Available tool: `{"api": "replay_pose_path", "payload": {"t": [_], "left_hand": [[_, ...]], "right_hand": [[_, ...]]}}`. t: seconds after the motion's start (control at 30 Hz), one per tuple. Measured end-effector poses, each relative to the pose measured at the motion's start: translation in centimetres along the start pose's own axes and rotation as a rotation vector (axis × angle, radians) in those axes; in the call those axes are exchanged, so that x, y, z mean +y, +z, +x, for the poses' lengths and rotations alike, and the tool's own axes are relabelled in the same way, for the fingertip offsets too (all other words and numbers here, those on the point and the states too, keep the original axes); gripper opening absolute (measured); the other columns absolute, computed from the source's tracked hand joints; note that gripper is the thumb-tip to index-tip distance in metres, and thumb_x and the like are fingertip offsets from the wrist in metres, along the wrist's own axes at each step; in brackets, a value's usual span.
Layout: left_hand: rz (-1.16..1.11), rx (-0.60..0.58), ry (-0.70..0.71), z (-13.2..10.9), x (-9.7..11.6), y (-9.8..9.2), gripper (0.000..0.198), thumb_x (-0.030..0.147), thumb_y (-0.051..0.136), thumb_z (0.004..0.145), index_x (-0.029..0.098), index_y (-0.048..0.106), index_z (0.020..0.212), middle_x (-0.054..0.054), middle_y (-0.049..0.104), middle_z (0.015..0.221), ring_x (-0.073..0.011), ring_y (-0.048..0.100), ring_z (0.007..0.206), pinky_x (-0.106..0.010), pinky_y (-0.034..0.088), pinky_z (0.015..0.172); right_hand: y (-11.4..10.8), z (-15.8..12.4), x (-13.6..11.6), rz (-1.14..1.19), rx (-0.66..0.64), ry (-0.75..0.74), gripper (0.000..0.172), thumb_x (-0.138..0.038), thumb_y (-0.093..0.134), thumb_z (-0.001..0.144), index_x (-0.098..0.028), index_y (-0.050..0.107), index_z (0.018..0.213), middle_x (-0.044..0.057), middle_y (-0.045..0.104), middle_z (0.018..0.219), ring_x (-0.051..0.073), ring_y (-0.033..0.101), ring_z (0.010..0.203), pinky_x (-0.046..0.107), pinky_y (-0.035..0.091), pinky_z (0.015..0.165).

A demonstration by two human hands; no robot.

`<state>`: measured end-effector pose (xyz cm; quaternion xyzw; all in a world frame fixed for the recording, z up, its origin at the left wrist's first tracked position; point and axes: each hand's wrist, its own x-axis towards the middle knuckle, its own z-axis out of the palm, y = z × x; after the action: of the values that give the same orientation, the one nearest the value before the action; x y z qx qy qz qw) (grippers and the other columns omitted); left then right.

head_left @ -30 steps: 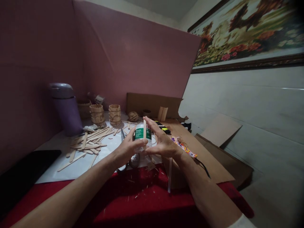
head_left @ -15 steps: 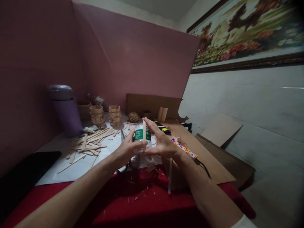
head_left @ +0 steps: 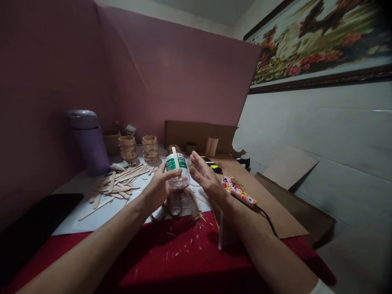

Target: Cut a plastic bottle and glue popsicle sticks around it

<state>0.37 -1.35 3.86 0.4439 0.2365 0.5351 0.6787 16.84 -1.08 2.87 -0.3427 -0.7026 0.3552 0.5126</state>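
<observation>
My left hand (head_left: 159, 185) is wrapped round a clear plastic bottle piece (head_left: 183, 182) with a green and white label, held tilted above the table. One wooden craft stick (head_left: 175, 158) stands upright against its side, with my left thumb lying across the stick's lower part. To the right, my right hand (head_left: 204, 174) is apart from the bottle piece, fingers stretched out and nothing in them. Below the bottle piece, the scissors (head_left: 174, 206) lie partly hidden at the edge of the white sheet.
Loose craft sticks (head_left: 122, 181) lie in a pile at left, by a purple flask (head_left: 90, 147). Behind stand stick-covered cups (head_left: 150, 149) and a bundle of sticks (head_left: 211, 147). A flower-patterned glue gun (head_left: 239, 192) with a black cord lies on cardboard (head_left: 269, 216) at right.
My right hand has let go of the bottle piece and drawn away to the right. My left hand has moved slightly left with the bottle piece, which now tilts.
</observation>
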Motion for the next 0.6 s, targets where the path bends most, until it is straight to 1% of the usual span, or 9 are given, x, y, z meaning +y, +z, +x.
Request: {"api": "replay_pose_path", "payload": {"t": [0.1, 0.2, 0.33, 0.4, 0.47, 0.6], "left_hand": [[-0.013, 0.003, 0.019, 0.0, -0.1, 0.1, 0.057, 0.017, 0.079, 0.067, 0.018, 0.056, 0.118, -0.008, 0.067, 0.107, -0.0213, 0.066, 0.087, -0.034, 0.055, 0.073], [-0.023, 0.002, 0.045, -0.1, -0.2, 0.2, 0.058, 0.018, 0.08, 0.067, 0.019, 0.056, 0.12, -0.008, 0.068, 0.108, -0.023, 0.067, 0.092, -0.034, 0.054, 0.076], [-0.034, 0.016, 0.05, 0.0, -0.2, 0.4, 0.06, 0.028, 0.081, 0.07, 0.02, 0.055, 0.124, -0.008, 0.069, 0.107, -0.0241, 0.069, 0.09, -0.033, 0.055, 0.073], [-0.041, 0.037, 0.055, 0.1, -0.3, 0.4, 0.058, 0.033, 0.08, 0.072, 0.02, 0.056, 0.123, -0.009, 0.069, 0.106, -0.024, 0.069, 0.088, -0.034, 0.056, 0.072], [-0.031, 0.077, 0.064, 0.3, -0.5, 0.2, 0.055, 0.031, 0.08, 0.071, 0.018, 0.058, 0.12, -0.009, 0.07, 0.104, -0.0239, 0.069, 0.086, -0.033, 0.056, 0.071], [-0.017, 0.125, 0.095, 0.7, -0.9, -0.2, 0.05, 0.026, 0.081, 0.069, 0.016, 0.059, 0.113, -0.008, 0.07, 0.101, -0.023, 0.069, 0.085, -0.032, 0.056, 0.071]], "right_hand": [[1.2, -0.1, 0.0, 0.077, -0.003, 0.054, 0.098, -0.072, 0.058, 0.081, -0.018, 0.026, 0.156, 0.015, 0.026, 0.162, 0.029, 0.027, 0.149, 0.05, 0.026, 0.12], [1.8, -0.2, 0.1, 0.071, -0.042, 0.02, 0.097, -0.07, 0.062, 0.08, -0.02, 0.028, 0.155, 0.013, 0.03, 0.161, 0.03, 0.031, 0.147, 0.048, 0.029, 0.12], [2.1, -0.3, 0.4, 0.013, -0.036, -0.046, 0.086, -0.06, 0.064, 0.083, -0.023, 0.033, 0.154, 0.01, 0.037, 0.158, 0.028, 0.037, 0.144, 0.046, 0.03, 0.119], [2.1, -0.4, 0.6, -0.024, -0.036, -0.061, 0.083, -0.053, 0.066, 0.082, -0.024, 0.033, 0.153, 0.01, 0.037, 0.158, 0.028, 0.037, 0.144, 0.048, 0.031, 0.119], [2.1, -0.5, 0.6, -0.063, -0.041, -0.069, 0.083, -0.048, 0.067, 0.081, -0.024, 0.033, 0.153, 0.009, 0.035, 0.159, 0.029, 0.034, 0.145, 0.049, 0.029, 0.12], [2.5, -0.7, 0.7, -0.048, -0.049, -0.08, 0.085, -0.05, 0.068, 0.081, -0.021, 0.032, 0.153, 0.012, 0.033, 0.159, 0.029, 0.032, 0.146, 0.048, 0.026, 0.121]]}}
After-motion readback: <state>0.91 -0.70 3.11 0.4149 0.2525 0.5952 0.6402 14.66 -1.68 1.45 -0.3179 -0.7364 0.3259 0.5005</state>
